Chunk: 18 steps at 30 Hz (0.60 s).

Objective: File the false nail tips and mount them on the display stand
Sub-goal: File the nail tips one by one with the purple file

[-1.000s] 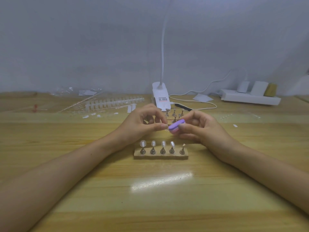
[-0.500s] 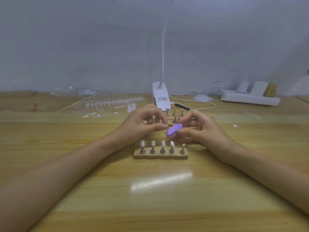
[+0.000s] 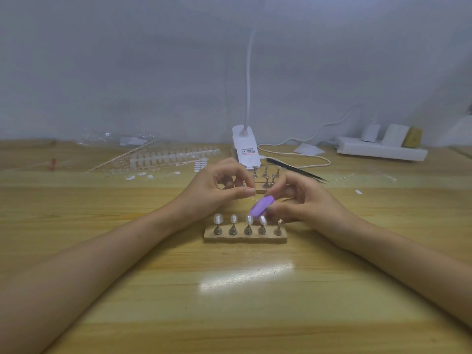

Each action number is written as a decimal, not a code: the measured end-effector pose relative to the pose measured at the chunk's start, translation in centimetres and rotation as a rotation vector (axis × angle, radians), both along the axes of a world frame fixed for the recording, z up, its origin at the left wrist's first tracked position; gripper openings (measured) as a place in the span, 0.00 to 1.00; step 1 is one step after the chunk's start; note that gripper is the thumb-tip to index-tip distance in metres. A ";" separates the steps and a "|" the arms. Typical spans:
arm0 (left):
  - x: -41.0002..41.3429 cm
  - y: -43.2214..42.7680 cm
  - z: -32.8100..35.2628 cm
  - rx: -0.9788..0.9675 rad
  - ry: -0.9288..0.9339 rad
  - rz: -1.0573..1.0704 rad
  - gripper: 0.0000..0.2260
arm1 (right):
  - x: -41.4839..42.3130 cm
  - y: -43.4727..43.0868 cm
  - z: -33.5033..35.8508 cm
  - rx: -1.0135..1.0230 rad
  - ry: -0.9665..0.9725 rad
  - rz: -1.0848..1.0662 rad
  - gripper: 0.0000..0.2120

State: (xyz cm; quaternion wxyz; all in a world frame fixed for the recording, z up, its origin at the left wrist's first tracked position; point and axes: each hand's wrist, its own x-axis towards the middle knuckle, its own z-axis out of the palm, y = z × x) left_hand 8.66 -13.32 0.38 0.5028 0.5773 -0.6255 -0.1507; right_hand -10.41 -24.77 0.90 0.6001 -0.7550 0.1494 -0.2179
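The right hand (image 3: 306, 200), gripping the file (image 3: 261, 205), has tilted it down across the faint tip (image 3: 252, 198) pinched by the left hand (image 3: 217, 190) above the stand (image 3: 245, 237): probably mid-filing, last peg (image 3: 279, 227) bare.

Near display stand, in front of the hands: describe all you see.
The display stand is a tan, cork-like bar lying flat on the table, long side across the view. Five metal pegs stand in a row; the left four carry clear nail tips, the rightmost peg is bare. The right hand sits close behind it; contact unclear.
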 end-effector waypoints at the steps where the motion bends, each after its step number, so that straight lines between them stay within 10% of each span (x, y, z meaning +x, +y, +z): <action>1: 0.0 0.0 0.0 -0.004 0.000 0.001 0.05 | 0.0 0.1 -0.1 -0.030 0.026 0.027 0.09; 18: -0.2 0.1 0.1 0.012 -0.029 -0.007 0.02 | 0.1 0.2 -0.1 0.057 -0.051 -0.019 0.08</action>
